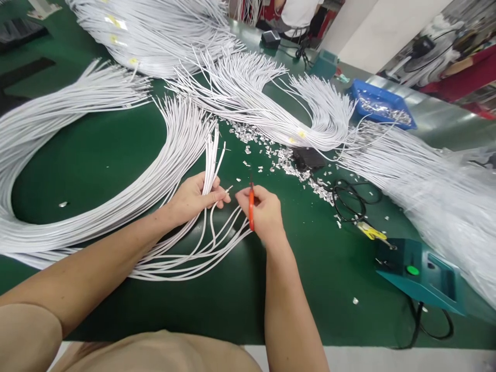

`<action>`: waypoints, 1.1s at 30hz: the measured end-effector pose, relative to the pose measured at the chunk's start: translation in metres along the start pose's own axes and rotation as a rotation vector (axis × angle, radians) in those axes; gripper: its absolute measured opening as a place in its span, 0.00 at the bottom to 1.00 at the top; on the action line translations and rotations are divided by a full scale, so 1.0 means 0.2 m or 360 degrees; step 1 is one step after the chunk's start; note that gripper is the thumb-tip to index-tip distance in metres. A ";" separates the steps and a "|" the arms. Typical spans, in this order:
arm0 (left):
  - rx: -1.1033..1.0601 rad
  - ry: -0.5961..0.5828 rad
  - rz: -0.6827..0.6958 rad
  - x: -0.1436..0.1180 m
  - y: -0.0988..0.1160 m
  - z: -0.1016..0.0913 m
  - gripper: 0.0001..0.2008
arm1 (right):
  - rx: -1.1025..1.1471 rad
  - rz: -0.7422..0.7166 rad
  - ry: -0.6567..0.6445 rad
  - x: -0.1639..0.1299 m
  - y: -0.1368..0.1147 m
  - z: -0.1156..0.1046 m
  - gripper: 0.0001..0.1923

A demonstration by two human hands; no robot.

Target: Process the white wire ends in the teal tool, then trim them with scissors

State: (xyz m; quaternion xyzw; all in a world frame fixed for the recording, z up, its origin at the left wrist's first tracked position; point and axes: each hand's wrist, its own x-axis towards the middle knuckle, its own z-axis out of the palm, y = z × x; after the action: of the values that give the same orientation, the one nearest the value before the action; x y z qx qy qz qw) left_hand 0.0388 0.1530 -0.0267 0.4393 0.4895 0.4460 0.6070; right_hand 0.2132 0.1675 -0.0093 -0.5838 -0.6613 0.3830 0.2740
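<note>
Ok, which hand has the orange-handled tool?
The right hand: the orange-handled tool sits in its grip. The left hand has no tool, only a few white cables.

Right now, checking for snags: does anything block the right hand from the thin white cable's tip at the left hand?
Nothing visible does: only a small gap separates the right hand from the white cable tip.

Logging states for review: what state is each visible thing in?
Left hand: closed on white cables
Right hand: gripping orange-handled tool
Orange-handled tool: held, blades unclear
Leftmost cable bundle: curved
Silvery pieces: scattered
Blue tray: holding silvery pieces
Teal device: power unclear
</note>
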 end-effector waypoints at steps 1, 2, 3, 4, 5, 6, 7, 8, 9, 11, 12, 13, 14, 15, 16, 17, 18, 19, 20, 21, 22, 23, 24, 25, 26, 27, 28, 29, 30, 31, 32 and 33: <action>-0.0020 -0.0058 -0.0026 0.00 0.00 0.00 0.13 | 0.0233 0.0016 -0.0001 0.00 -0.01 -0.01 0.09; -0.0038 -0.0112 -0.0044 0.00 0.00 0.00 0.12 | 0.0440 0.0016 -0.0033 0.00 -0.02 -0.01 0.10; -0.0052 -0.0152 -0.0052 0.00 -0.01 0.00 0.12 | 0.0605 0.0009 -0.0091 0.00 -0.03 -0.01 0.11; -0.0063 -0.0182 -0.0054 -0.01 -0.01 0.00 0.12 | 0.0724 0.0000 -0.0157 0.00 -0.04 -0.01 0.12; -0.0073 -0.0208 -0.0053 -0.01 -0.01 0.00 0.12 | 0.0808 -0.0013 -0.0216 0.00 -0.05 -0.01 0.11; -0.0083 -0.0231 -0.0051 -0.01 -0.01 0.00 0.12 | 0.0865 -0.0025 -0.0259 0.00 -0.05 0.00 0.09; -0.0094 -0.0253 -0.0052 -0.01 -0.01 0.00 0.12 | 0.0900 -0.0031 -0.0280 0.00 -0.05 0.00 0.08; -0.0106 -0.0271 -0.0057 -0.01 -0.01 0.00 0.12 | 0.0921 -0.0032 -0.0278 0.00 -0.05 0.01 0.07; -0.0117 -0.0283 -0.0065 -0.01 -0.01 0.00 0.12 | 0.0933 -0.0025 -0.0258 0.00 -0.05 0.02 0.06; -0.0140 -0.0274 -0.0097 -0.01 -0.01 0.00 0.12 | 0.0938 0.0007 -0.0205 0.01 -0.04 0.03 0.06; -0.0155 -0.0256 -0.0119 -0.01 -0.01 0.00 0.13 | 0.0928 0.0025 -0.0182 0.01 -0.03 0.03 0.07; -0.0174 -0.0233 -0.0140 -0.01 -0.01 -0.01 0.13 | 0.0912 0.0042 -0.0154 0.01 -0.03 0.03 0.08; -0.0200 -0.0209 -0.0158 0.00 -0.01 -0.01 0.14 | 0.0891 0.0054 -0.0128 0.01 -0.02 0.04 0.08; -0.0227 -0.0190 -0.0171 0.00 -0.01 -0.01 0.15 | 0.0869 0.0058 -0.0104 0.01 -0.02 0.04 0.09; -0.0246 -0.0176 -0.0177 0.00 -0.02 -0.01 0.16 | 0.0849 0.0057 -0.0080 0.01 -0.02 0.04 0.09; -0.0250 -0.0164 -0.0172 0.01 -0.02 -0.01 0.17 | 0.0823 0.0047 -0.0057 0.01 -0.02 0.04 0.09; -0.0237 -0.0152 -0.0157 0.01 -0.02 -0.01 0.18 | 0.0787 0.0026 -0.0040 0.01 -0.02 0.05 0.09; -0.0213 -0.0138 -0.0135 0.01 -0.02 -0.01 0.18 | 0.0740 -0.0009 -0.0027 0.01 -0.02 0.06 0.08; -0.0177 -0.0115 -0.0106 0.01 -0.02 -0.01 0.18 | 0.0680 -0.0052 -0.0009 0.00 -0.02 0.06 0.08; -0.0122 -0.0079 -0.0068 0.00 -0.02 -0.01 0.18 | 0.0616 -0.0097 0.0021 0.00 -0.02 0.07 0.07; -0.0036 -0.0027 -0.0022 0.00 -0.02 0.00 0.18 | 0.0556 -0.0140 0.0053 0.00 -0.02 0.08 0.07; 0.0086 0.0049 0.0033 -0.01 -0.02 0.00 0.17 | 0.0515 -0.0182 0.0074 -0.01 -0.02 0.08 0.07; 0.0236 0.0133 0.0090 -0.01 -0.01 0.00 0.16 | 0.0498 -0.0224 0.0075 -0.01 -0.03 0.09 0.07; 0.0389 0.0214 0.0147 -0.02 -0.01 0.01 0.15 | 0.0501 -0.0269 0.0048 -0.02 -0.04 0.09 0.07; 0.0511 0.0270 0.0196 -0.02 0.00 0.01 0.13 | 0.0525 -0.0310 0.0005 -0.02 -0.05 0.09 0.08; 0.0568 0.0289 0.0226 -0.02 0.00 0.01 0.12 | 0.0566 -0.0333 -0.0034 -0.03 -0.05 0.09 0.08; 0.0546 0.0268 0.0229 -0.02 0.00 0.01 0.12 | 0.0612 -0.0328 -0.0041 -0.03 -0.06 0.09 0.10; 0.0458 0.0218 0.0206 -0.01 0.00 0.01 0.12 | 0.0647 -0.0289 -0.0001 -0.02 -0.06 0.09 0.11; 0.0337 0.0159 0.0166 -0.01 -0.01 0.00 0.14 | 0.0656 -0.0220 0.0075 -0.02 -0.05 0.08 0.12; 0.0212 0.0109 0.0122 0.00 -0.01 0.00 0.17 | 0.0631 -0.0136 0.0165 -0.01 -0.04 0.08 0.13; 0.0101 0.0068 0.0083 0.01 -0.01 -0.01 0.19 | 0.0564 -0.0062 0.0240 0.00 -0.02 0.08 0.13; 0.0014 0.0039 0.0057 0.01 -0.02 -0.01 0.21 | 0.0453 -0.0019 0.0274 0.01 -0.01 0.07 0.13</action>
State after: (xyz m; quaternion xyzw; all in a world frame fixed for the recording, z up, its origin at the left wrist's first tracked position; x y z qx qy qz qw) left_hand 0.0375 0.1543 -0.0309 0.4453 0.4909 0.4600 0.5909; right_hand 0.2006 0.1667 -0.0164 -0.5657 -0.5780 0.4198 0.4119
